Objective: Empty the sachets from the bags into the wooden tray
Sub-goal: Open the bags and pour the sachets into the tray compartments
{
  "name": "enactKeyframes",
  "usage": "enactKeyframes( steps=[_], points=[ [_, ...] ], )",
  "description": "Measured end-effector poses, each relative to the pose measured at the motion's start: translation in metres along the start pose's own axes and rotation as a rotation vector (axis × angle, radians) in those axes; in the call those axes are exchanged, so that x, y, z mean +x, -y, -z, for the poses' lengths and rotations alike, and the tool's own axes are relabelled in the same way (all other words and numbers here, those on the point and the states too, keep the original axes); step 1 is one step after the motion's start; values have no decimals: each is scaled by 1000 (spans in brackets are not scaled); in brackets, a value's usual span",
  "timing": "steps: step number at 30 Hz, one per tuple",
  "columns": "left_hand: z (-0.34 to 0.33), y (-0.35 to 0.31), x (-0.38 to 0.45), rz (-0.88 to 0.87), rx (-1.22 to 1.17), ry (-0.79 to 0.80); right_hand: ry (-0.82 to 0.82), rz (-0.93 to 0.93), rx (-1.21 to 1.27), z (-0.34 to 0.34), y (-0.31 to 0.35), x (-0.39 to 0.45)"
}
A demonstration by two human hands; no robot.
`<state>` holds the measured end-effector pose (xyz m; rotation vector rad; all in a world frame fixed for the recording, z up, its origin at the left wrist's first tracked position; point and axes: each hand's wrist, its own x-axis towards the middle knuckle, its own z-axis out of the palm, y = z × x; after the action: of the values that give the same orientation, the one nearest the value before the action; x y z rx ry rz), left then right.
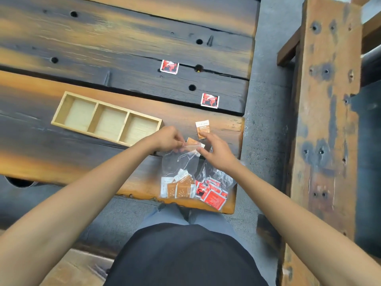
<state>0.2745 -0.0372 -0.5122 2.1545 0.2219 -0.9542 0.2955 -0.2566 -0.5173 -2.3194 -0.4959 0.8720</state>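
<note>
Head view: both hands at the zip strip of the clear bag (181, 162), I note.
Left hand (168, 139) and right hand (214, 153) pinch its top; wooden tray (61, 109) lies left (three compartments), loose red sachets (169, 67) beyond, second bag (216, 182) alongside.

- Light wooden three-compartment tray (61, 112) lies on dark plank surface (123, 48), left of hands.
- Clear plastic bag w/ orange sachets (179, 185) at near edge; clear plastic bag w/ red sachets (213, 195) just right, touching.
- Loose orange-white sachet (202, 129) behind bags.
- Two red-black sachets (169, 67) (209, 100) farther back, well apart.
</note>
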Motion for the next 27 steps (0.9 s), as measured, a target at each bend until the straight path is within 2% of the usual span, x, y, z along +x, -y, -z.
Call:
enactKeyframes(
  steps=[3, 6, 14, 20, 24, 27],
  points=[
    [-2, -2, -17, -1, -84, -46, 33, -55, 239, -5, 6, 2],
    [-5, -8, -40, -2, -152, -93, 17, -44, 363, -4, 8, 1],
    [-19, -10, -98, 89, -424, -226, 71, 43, 504, -2, 23, -15],
    [-26, -9, -143, 212, -820, -332, 69, 131, 531, -11, 52, -28],
    [-27, -5, -169, 265, -1024, -487, -72, 130, 581, -16, 74, -42],
    [-33, -2, -180, 289, -1159, -624, -31, 161, 619, -18, 94, -49]
  ],
)
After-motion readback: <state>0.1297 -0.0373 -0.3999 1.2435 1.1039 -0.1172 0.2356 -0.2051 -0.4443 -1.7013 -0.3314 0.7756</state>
